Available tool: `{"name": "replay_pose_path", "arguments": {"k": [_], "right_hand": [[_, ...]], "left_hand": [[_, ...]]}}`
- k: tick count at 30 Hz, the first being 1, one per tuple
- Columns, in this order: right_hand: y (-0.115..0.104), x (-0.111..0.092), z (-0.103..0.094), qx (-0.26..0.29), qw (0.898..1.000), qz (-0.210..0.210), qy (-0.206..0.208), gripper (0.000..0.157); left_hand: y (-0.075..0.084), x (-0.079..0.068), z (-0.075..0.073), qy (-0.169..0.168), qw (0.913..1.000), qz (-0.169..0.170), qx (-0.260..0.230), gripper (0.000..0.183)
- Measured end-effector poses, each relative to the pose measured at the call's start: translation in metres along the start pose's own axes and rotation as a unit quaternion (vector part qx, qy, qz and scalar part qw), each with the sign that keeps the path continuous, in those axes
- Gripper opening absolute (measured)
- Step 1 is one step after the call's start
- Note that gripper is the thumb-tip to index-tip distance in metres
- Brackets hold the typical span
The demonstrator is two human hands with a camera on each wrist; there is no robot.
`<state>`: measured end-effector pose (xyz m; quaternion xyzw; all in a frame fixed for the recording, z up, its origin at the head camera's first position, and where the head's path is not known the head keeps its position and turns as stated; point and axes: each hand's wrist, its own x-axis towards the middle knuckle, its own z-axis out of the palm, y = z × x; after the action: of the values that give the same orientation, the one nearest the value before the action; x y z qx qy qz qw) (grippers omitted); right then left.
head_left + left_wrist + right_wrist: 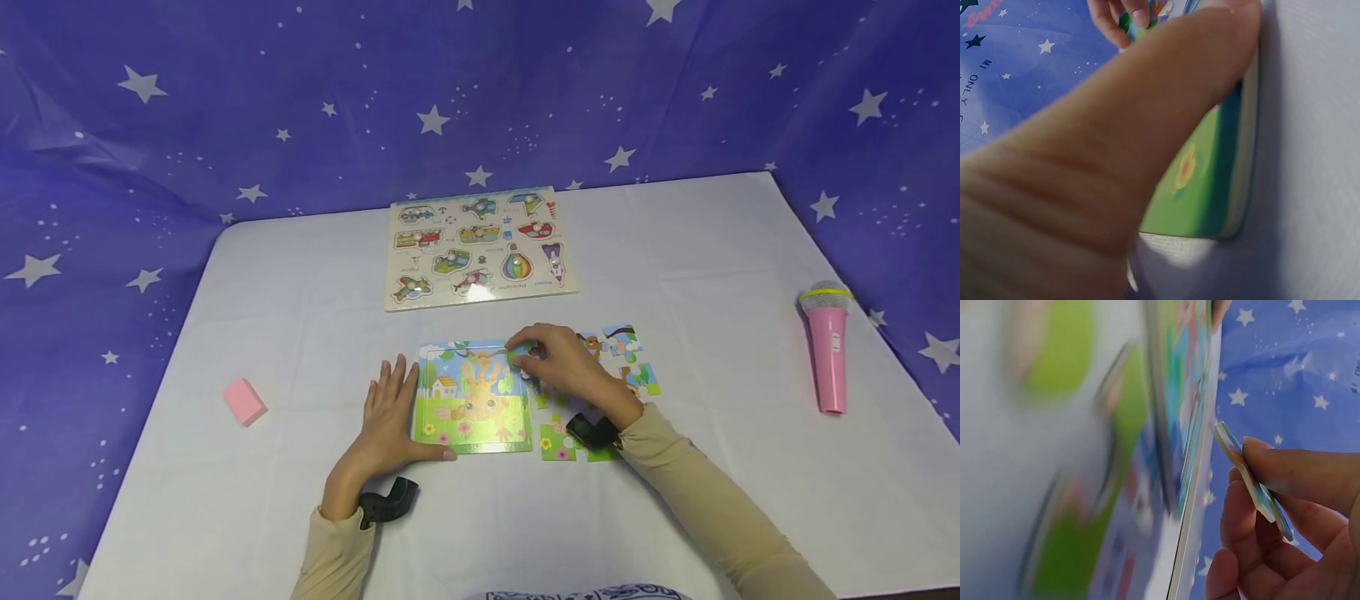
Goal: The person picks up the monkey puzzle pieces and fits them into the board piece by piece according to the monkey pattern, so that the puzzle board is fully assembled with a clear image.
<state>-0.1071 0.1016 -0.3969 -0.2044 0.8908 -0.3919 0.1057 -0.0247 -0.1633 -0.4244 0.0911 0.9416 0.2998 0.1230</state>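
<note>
A square jigsaw puzzle board [442,417] with a rabbit, a house and flowers printed on it lies on the table. My left hand [390,412] rests beside its left edge, fingers spread and straight, with the thumb along the near edge. In the left wrist view that thumb covers much of the board [1179,206]. My right hand [558,358] is over the board's top right corner. Between thumb and fingers it pinches a puzzle piece [1250,478], seen edge-on in the right wrist view. Several loose puzzle pieces [555,446] lie right of the board, partly hidden under the right forearm.
Behind the board lies a wooden knob puzzle [480,258] with vehicle shapes. A pink block [244,402] is at the left, and a pink toy microphone [828,350] near the table's right edge. Blue star-patterned cloth [435,83] hangs behind the white-covered table [315,275].
</note>
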Motion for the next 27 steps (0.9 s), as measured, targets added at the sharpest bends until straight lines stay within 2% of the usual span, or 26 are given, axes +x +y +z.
{"name": "replay_pose_path", "arguments": {"k": [8, 12, 20, 27], "right_hand": [[-0.024, 0.016, 0.025, 0.044, 0.998, -0.020, -0.051, 0.016], [-0.036, 0.026, 0.036, 0.024, 0.998, -0.019, -0.050, 0.014], [-0.053, 0.044, 0.056, -0.003, 0.998, -0.012, -0.057, 0.024], [-0.062, 0.056, 0.066, -0.039, 0.996, 0.007, -0.078, 0.045]], "left_hand": [[-0.001, -0.001, 0.000, 0.001, 1.0000, 0.002, 0.001, 0.129], [-0.001, -0.001, -0.001, 0.004, 1.0000, 0.008, 0.002, 0.127], [-0.001, -0.002, -0.001, 0.006, 0.9999, 0.010, 0.004, 0.127], [-0.001, 0.000, 0.000, 0.008, 0.9999, 0.011, 0.003, 0.126]]}}
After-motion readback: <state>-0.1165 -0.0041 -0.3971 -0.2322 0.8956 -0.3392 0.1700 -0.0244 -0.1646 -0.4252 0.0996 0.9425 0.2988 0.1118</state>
